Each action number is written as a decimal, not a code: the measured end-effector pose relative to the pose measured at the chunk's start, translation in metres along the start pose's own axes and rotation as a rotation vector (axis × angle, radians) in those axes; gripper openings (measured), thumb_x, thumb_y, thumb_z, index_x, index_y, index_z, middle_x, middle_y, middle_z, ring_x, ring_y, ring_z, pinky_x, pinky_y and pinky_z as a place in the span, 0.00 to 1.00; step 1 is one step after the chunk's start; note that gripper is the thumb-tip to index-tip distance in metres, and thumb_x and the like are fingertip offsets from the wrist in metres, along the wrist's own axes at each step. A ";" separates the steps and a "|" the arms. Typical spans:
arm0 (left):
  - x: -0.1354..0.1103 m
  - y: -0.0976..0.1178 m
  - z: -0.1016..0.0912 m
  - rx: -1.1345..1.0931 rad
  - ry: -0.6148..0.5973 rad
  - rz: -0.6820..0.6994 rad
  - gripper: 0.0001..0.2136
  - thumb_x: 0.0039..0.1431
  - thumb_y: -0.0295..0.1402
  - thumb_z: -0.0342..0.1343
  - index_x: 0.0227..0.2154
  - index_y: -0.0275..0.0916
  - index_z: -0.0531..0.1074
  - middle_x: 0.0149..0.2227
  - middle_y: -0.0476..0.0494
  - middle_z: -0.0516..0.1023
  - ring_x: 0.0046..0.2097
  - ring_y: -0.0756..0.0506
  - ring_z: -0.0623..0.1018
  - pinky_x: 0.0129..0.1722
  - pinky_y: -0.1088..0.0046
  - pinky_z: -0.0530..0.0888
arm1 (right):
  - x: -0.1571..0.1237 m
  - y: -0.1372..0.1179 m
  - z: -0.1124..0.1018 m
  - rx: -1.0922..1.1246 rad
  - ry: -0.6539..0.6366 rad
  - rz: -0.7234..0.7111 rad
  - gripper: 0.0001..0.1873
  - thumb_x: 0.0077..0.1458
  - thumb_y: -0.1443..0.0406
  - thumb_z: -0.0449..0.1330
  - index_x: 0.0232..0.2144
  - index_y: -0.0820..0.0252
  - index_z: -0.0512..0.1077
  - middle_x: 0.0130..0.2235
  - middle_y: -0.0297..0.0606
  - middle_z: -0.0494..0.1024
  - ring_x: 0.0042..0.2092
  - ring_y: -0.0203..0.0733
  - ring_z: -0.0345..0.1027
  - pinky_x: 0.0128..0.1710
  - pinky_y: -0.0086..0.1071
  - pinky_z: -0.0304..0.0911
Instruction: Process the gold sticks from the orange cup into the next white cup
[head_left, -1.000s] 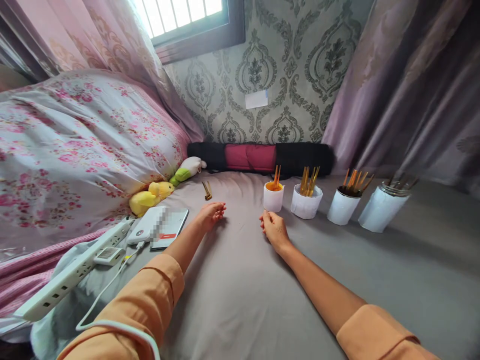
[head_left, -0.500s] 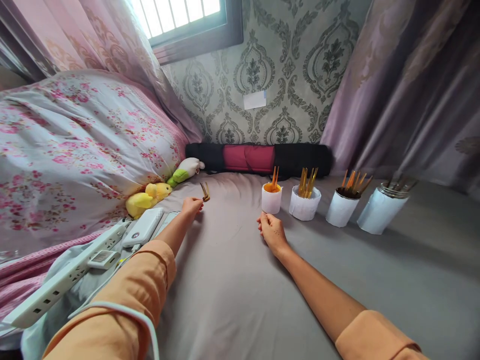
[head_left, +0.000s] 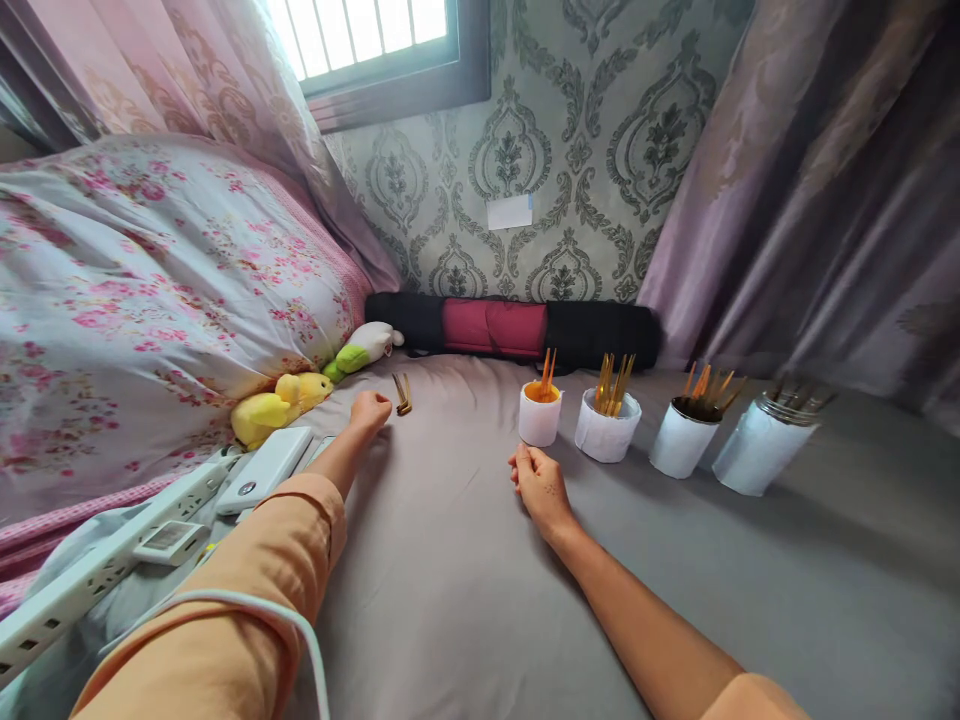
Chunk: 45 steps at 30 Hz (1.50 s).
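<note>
My left hand is closed, fingers curled in, just left of a small bundle of slender gold-coloured sticks on the grey bed sheet. A narrow gap shows between hand and bundle; the inside of the fingers is hidden. My right hand has its thumb and fingers pressed together, close in front of a white-wrapped cup with orange sticks. Whether anything is in that pinch I cannot see. Rightward stands a wider white cup with gold sticks.
Two more white-wrapped containers, a tilted-looking can and a jar, hold sticks at the right. A black and red roll lies against the wall. At left are plush toys, a power bank, a power strip and a white cable.
My left hand has drawn slightly left, away from the gold stick bundle it was touching. The right hand keeps about the same place by the cup. The view has tilted up a little.
</note>
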<state>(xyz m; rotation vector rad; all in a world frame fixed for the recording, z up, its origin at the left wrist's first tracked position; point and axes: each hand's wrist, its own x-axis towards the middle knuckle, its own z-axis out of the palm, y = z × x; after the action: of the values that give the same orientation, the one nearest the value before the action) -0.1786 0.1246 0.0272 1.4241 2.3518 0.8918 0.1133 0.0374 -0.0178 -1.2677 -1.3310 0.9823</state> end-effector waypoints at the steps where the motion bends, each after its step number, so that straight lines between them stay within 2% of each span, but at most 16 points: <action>1: 0.002 0.002 0.001 0.018 0.009 0.011 0.06 0.43 0.27 0.53 0.26 0.35 0.72 0.26 0.40 0.75 0.34 0.43 0.74 0.31 0.72 0.68 | 0.000 0.000 0.000 -0.001 0.002 -0.001 0.22 0.53 0.49 0.46 0.24 0.61 0.65 0.19 0.32 0.65 0.18 0.32 0.56 0.18 0.26 0.51; 5: 0.011 0.009 0.003 0.076 0.033 0.055 0.04 0.43 0.26 0.53 0.24 0.36 0.73 0.28 0.40 0.76 0.37 0.42 0.75 0.35 0.72 0.67 | 0.001 0.002 0.000 -0.008 0.004 -0.006 0.23 0.53 0.49 0.46 0.24 0.62 0.66 0.20 0.32 0.65 0.19 0.32 0.57 0.18 0.26 0.52; 13: 0.024 0.015 0.017 0.132 0.026 0.086 0.02 0.42 0.29 0.57 0.22 0.37 0.73 0.28 0.40 0.77 0.36 0.42 0.75 0.32 0.73 0.67 | 0.001 0.004 0.002 -0.024 0.010 0.010 0.23 0.53 0.48 0.46 0.23 0.61 0.66 0.19 0.32 0.66 0.18 0.31 0.57 0.18 0.25 0.51; 22: 0.025 0.020 0.025 0.189 -0.006 0.041 0.05 0.42 0.32 0.58 0.18 0.38 0.69 0.25 0.39 0.75 0.37 0.40 0.75 0.31 0.72 0.67 | 0.003 0.010 0.003 -0.044 0.023 -0.033 0.23 0.54 0.49 0.45 0.23 0.60 0.67 0.19 0.32 0.67 0.19 0.32 0.58 0.19 0.26 0.53; 30: 0.029 0.018 0.033 0.224 -0.032 0.003 0.09 0.43 0.36 0.57 0.16 0.38 0.67 0.27 0.35 0.75 0.39 0.37 0.75 0.33 0.69 0.68 | 0.002 0.010 0.003 -0.054 0.018 -0.024 0.22 0.55 0.51 0.45 0.23 0.60 0.67 0.20 0.33 0.67 0.20 0.33 0.59 0.20 0.25 0.54; 45: 0.028 0.021 0.035 0.247 -0.047 -0.062 0.04 0.43 0.32 0.54 0.19 0.37 0.67 0.26 0.37 0.73 0.37 0.38 0.74 0.31 0.70 0.66 | 0.002 0.008 0.004 -0.063 0.019 -0.001 0.22 0.56 0.51 0.45 0.24 0.59 0.67 0.20 0.33 0.68 0.20 0.33 0.59 0.20 0.25 0.54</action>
<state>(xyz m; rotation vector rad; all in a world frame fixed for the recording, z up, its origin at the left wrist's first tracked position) -0.1594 0.1688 0.0157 1.4317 2.5247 0.5605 0.1111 0.0409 -0.0260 -1.3200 -1.3573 0.9320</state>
